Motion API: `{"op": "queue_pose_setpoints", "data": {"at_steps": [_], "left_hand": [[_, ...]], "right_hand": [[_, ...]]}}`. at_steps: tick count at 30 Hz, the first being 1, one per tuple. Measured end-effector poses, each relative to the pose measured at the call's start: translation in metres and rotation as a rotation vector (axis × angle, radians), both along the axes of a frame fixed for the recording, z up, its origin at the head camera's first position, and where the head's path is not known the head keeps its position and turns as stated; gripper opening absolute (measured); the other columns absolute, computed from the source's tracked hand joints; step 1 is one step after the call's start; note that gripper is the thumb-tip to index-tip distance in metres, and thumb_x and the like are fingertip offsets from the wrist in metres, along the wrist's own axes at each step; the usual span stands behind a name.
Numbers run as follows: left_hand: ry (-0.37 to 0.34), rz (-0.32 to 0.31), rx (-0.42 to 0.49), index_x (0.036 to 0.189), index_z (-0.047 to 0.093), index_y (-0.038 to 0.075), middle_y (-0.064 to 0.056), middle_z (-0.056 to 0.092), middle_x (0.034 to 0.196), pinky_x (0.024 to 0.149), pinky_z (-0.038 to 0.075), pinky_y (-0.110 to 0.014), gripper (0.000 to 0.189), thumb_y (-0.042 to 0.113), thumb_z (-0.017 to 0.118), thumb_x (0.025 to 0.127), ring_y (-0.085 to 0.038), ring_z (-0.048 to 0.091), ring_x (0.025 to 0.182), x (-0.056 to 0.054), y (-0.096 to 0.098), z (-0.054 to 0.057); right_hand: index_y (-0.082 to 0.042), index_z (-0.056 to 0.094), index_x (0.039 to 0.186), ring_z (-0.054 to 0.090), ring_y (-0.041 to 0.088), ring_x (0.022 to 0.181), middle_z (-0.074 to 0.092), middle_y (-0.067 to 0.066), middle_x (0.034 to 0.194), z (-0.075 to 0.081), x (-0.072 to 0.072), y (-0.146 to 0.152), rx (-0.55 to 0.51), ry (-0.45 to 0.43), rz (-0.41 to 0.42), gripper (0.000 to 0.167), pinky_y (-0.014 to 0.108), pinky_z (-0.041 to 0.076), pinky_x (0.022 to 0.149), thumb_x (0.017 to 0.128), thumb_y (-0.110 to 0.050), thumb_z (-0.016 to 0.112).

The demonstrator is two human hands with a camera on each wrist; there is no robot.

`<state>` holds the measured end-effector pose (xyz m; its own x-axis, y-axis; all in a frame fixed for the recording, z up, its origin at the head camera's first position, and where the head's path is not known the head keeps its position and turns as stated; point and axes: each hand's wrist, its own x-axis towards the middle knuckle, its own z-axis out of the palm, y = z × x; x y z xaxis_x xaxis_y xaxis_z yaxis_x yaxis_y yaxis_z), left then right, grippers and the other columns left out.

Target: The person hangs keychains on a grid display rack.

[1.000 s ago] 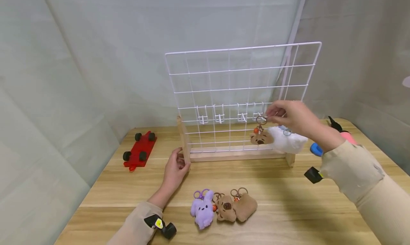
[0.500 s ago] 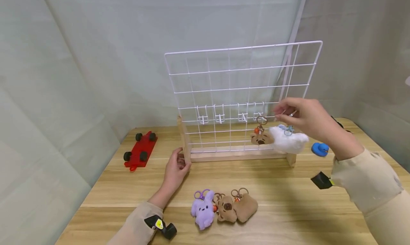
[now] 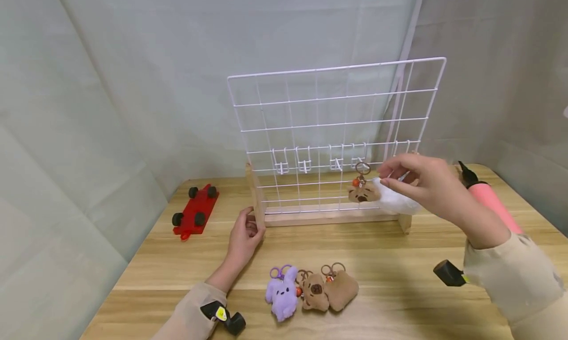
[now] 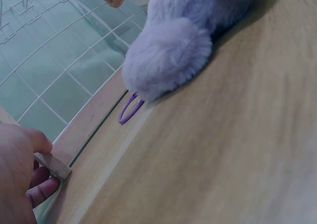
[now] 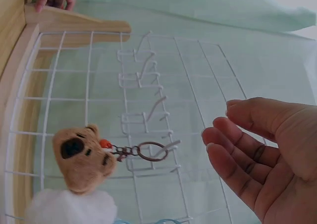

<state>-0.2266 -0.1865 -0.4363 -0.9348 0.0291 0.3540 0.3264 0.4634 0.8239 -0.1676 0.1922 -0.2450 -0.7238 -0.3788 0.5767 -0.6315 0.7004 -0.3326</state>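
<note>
My left hand grips the foot of the wooden side support of a white wire grid rack. Fingers and thumb wrap round the support's end in the left wrist view. My right hand hovers before the rack's right part, its fingers loosely bent with nothing between them. Just left of it, a brown bear plush keychain hangs by its ring from a white hook. A white plush keychain hangs beside the bear, partly hidden behind my right hand. Several white hooks line the grid.
A purple plush keychain and two brown ones lie on the wooden table in front of the rack. At left lies a red toy chassis with black wheels. A pink cylindrical object with a black top lies at right.
My right hand has drawn away from the bear's ring, first right, then slightly down. The bear keychain stays hanging. My left hand keeps its grip on the support.
</note>
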Motion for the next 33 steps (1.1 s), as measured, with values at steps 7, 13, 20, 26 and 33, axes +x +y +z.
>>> {"op": "queue_pose_setpoints", "data": {"at_steps": [7, 13, 20, 26, 33], "left_hand": [[0.027, 0.000, -0.008, 0.132, 0.041, -0.006, -0.026, 0.059, 0.107, 0.064, 0.052, -0.016, 0.057, -0.009, 0.066, 0.080, -0.023, 0.060, 0.082, 0.000, -0.001, -0.001], [0.030, -0.003, -0.011, 0.132, 0.041, -0.006, -0.025, 0.060, 0.106, 0.064, 0.052, -0.016, 0.058, -0.009, 0.066, 0.080, -0.024, 0.060, 0.081, 0.000, -0.001, -0.001], [0.032, -0.004, -0.014, 0.131, 0.042, -0.005, -0.024, 0.060, 0.105, 0.065, 0.052, -0.017, 0.058, -0.008, 0.067, 0.080, -0.023, 0.061, 0.081, -0.001, 0.000, -0.001], [0.038, 0.001, -0.015, 0.130, 0.042, -0.006, -0.025, 0.060, 0.105, 0.065, 0.052, -0.016, 0.056, -0.010, 0.066, 0.080, -0.024, 0.061, 0.081, -0.002, 0.000, -0.004], [0.025, 0.005, 0.000, 0.131, 0.042, -0.004, -0.024, 0.059, 0.106, 0.066, 0.052, -0.015, 0.057, -0.009, 0.066, 0.081, -0.024, 0.060, 0.083, 0.000, 0.000, -0.002]], "right_hand": [[-0.014, 0.069, 0.099, 0.057, -0.006, 0.076, 0.070, -0.008, 0.090, -0.014, 0.007, -0.002, -0.005, 0.020, 0.065, 0.026, 0.011, 0.049, 0.063, 0.078, 0.000, 0.074], [-0.017, 0.068, 0.098, 0.057, -0.005, 0.078, 0.068, -0.009, 0.088, -0.028, 0.013, -0.004, -0.023, 0.038, 0.095, 0.029, 0.010, 0.049, 0.064, 0.077, 0.002, 0.075], [-0.014, 0.067, 0.104, 0.058, -0.003, 0.081, 0.067, -0.004, 0.093, -0.053, 0.014, -0.008, -0.069, 0.023, 0.186, 0.036, 0.011, 0.051, 0.062, 0.075, 0.008, 0.073], [-0.014, 0.066, 0.102, 0.058, -0.004, 0.080, 0.066, -0.004, 0.092, -0.078, 0.013, -0.012, -0.075, -0.051, 0.207, 0.033, 0.016, 0.052, 0.059, 0.077, 0.006, 0.072], [-0.013, 0.064, 0.104, 0.056, -0.004, 0.079, 0.066, 0.000, 0.092, -0.103, 0.013, -0.020, -0.094, -0.153, 0.203, 0.029, 0.018, 0.051, 0.057, 0.080, 0.002, 0.071]]}}
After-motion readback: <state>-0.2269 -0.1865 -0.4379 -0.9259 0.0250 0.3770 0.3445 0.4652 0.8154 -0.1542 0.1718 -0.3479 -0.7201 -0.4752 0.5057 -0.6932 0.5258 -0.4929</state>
